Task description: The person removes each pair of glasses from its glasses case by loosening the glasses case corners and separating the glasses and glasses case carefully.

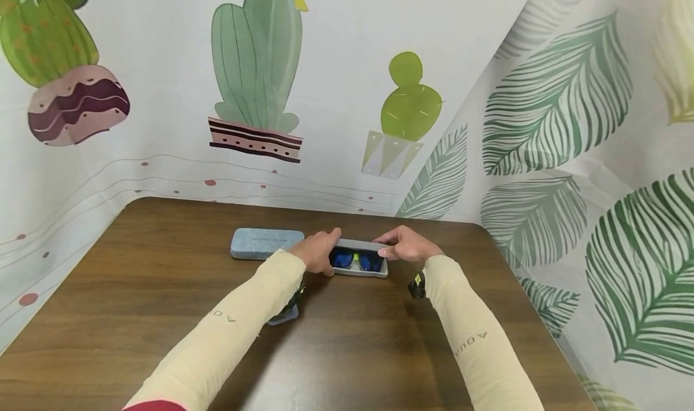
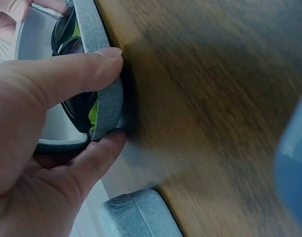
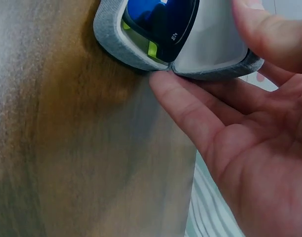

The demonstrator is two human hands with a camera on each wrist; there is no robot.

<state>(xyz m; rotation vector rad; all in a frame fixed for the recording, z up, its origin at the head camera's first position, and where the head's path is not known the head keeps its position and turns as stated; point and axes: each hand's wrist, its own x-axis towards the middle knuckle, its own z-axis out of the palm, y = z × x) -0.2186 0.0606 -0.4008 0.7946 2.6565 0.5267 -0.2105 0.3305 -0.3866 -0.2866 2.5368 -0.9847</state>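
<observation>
An open grey fabric glasses case (image 1: 351, 272) lies toward the back of the table, its lid tipped back on the far side. Inside are sunglasses (image 1: 371, 261) with blue mirrored lenses and yellow-green accents. My left hand (image 1: 316, 251) grips the case's left end, its thumb over the front wall (image 2: 110, 106) and a finger at the end near the hinge. At the other end, my right hand (image 1: 409, 245) holds the lid, with the thumb (image 3: 272, 37) on its pale lining and fingers behind and along the hinge.
A closed light-blue glasses case (image 1: 267, 243) lies left of my left hand. Under my left forearm, a blue-grey item (image 1: 284, 317) is mostly hidden. The brown wooden table (image 1: 358, 351) meets printed cloth (image 1: 336, 85) along its back edge.
</observation>
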